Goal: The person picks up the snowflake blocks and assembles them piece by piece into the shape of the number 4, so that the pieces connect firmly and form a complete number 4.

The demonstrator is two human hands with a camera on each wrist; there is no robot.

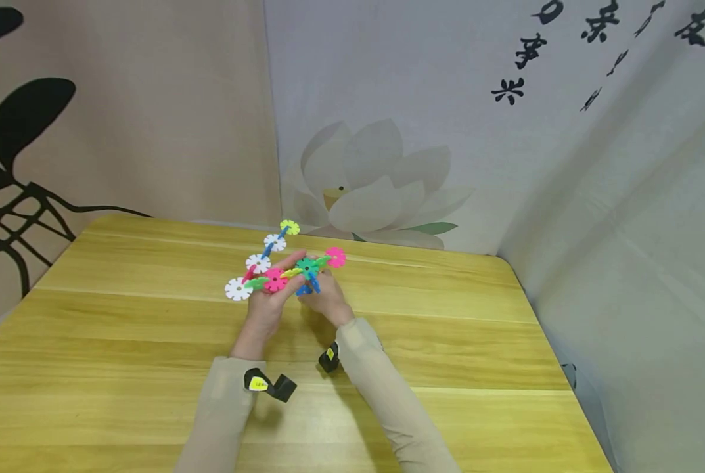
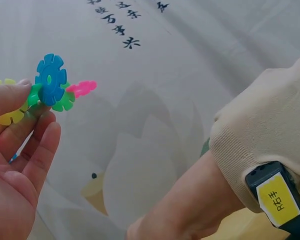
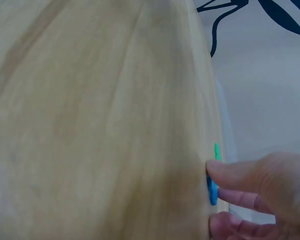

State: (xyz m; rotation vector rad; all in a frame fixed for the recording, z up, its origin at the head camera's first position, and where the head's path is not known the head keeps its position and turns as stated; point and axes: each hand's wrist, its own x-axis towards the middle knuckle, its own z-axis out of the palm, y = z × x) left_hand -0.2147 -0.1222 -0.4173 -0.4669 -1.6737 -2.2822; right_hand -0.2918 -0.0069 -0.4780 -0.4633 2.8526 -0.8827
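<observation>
A chain of notched plastic snowflake discs is in my left hand point(image 1: 265, 309), whose thumb and fingers pinch it near the middle. Among the joined discs are a white disc point(image 1: 238, 289), a pink disc point(image 1: 275, 280), a green disc point(image 1: 307, 267) and a yellow disc point(image 1: 290, 227) at the far tip. A blue disc point(image 2: 51, 80) stands just beyond the left thumb. My right hand point(image 1: 328, 299) is close beside, below the chain's right end. In the right wrist view its thumb and fingers pinch a blue disc point(image 3: 213, 191), partly hidden, with a green piece point(image 3: 217, 151) behind.
Both hands are above a wooden table point(image 1: 121, 315). Behind it hangs a pale curtain point(image 1: 387, 79) printed with a lotus and characters. Black wrist straps with camera blocks point(image 1: 282, 388) sit over both sleeves. A dark chair shape point(image 1: 27, 190) shows at the left.
</observation>
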